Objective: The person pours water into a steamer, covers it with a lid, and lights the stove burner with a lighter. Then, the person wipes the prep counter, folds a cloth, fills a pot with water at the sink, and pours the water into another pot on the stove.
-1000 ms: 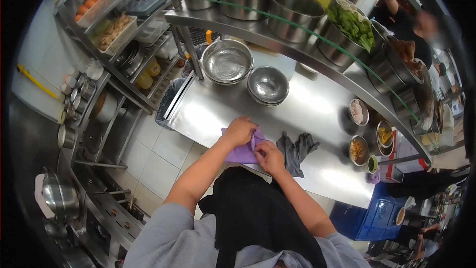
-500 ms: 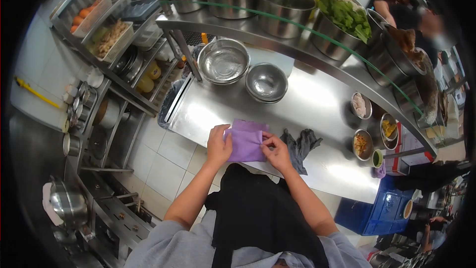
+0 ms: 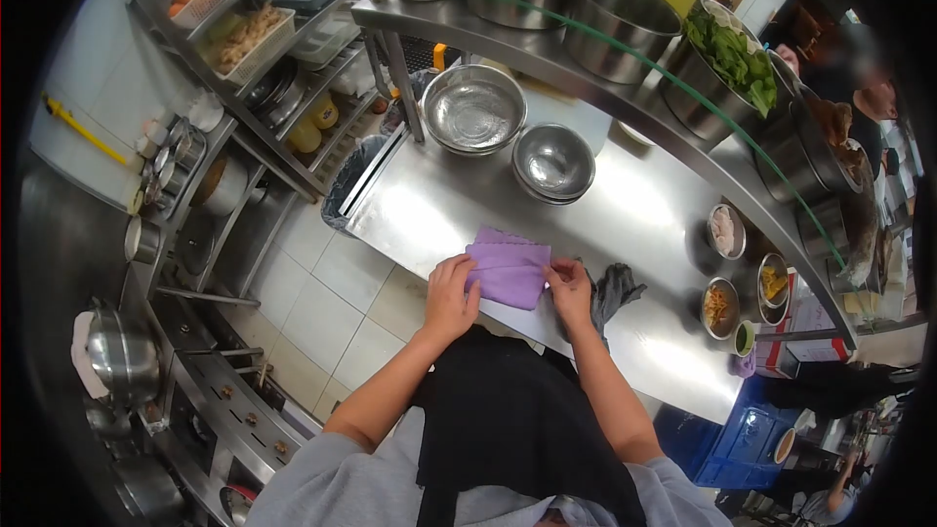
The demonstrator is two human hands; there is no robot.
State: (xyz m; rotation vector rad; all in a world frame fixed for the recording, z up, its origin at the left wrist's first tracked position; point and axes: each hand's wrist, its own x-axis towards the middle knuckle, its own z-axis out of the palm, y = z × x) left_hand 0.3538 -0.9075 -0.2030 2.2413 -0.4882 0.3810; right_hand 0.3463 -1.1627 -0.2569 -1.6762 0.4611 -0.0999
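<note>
A purple cloth point(image 3: 508, 275), folded into a rough square, lies on the steel table point(image 3: 410, 215) near its front edge. My left hand point(image 3: 451, 295) rests at the cloth's left side, fingers on its edge and thumb apart. At the right edge of the cloth, my right hand point(image 3: 568, 287) pinches the corner between thumb and fingers. Crumpled dark grey gloves or cloth point(image 3: 613, 295) lie just to the right, partly hidden behind my right hand.
Steel bowls point(image 3: 474, 109) and smaller stacked bowls point(image 3: 553, 163) stand at the back. Small food bowls point(image 3: 720, 307) are on the right. A raised shelf point(image 3: 625, 78) holds pots of vegetables. A blue crate point(image 3: 747, 444) stands beyond the right end. Another person's arm point(image 3: 841, 478) shows far right.
The purple cloth, bunched between my hands a second ago, now lies flatter and folded. My left hand has moved from its top to its left edge. The view has shifted slightly.
</note>
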